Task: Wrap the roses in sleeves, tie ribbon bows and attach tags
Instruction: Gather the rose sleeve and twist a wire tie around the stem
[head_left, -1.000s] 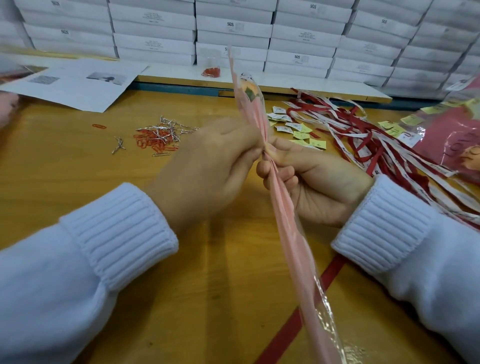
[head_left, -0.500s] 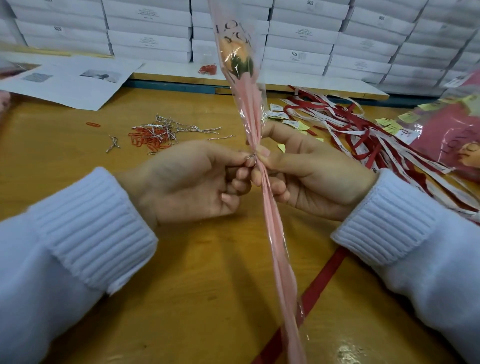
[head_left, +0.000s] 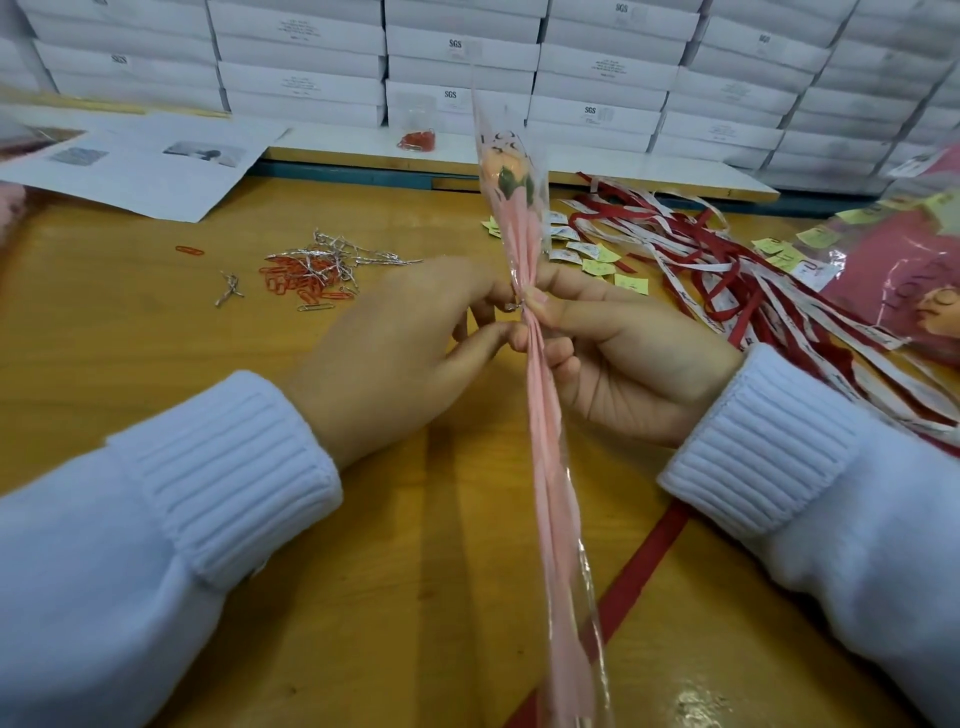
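A peach rose (head_left: 504, 169) stands upright in a clear and pink sleeve (head_left: 545, 415) above the wooden table (head_left: 130, 338). My right hand (head_left: 618, 358) grips the gathered sleeve just below the bloom. My left hand (head_left: 405, 343) pinches a small silver twist tie (head_left: 514, 305) at that gathered neck. Red and white ribbons (head_left: 727, 270) lie in a heap at the right, with small yellow and white tags (head_left: 597, 254) beside them.
Silver twist ties (head_left: 337, 257) and red paper clips (head_left: 301, 283) lie left of centre. Printed sheets (head_left: 156, 166) cover the far left. More sleeved roses (head_left: 904, 280) lie at the right edge. White boxes (head_left: 467, 62) are stacked along the back. A red ribbon (head_left: 634, 577) runs under the sleeve.
The sleeved rose has been raised upright from leaning away. Both hands have shifted from gripping the sleeve to working the silver tie at its neck.
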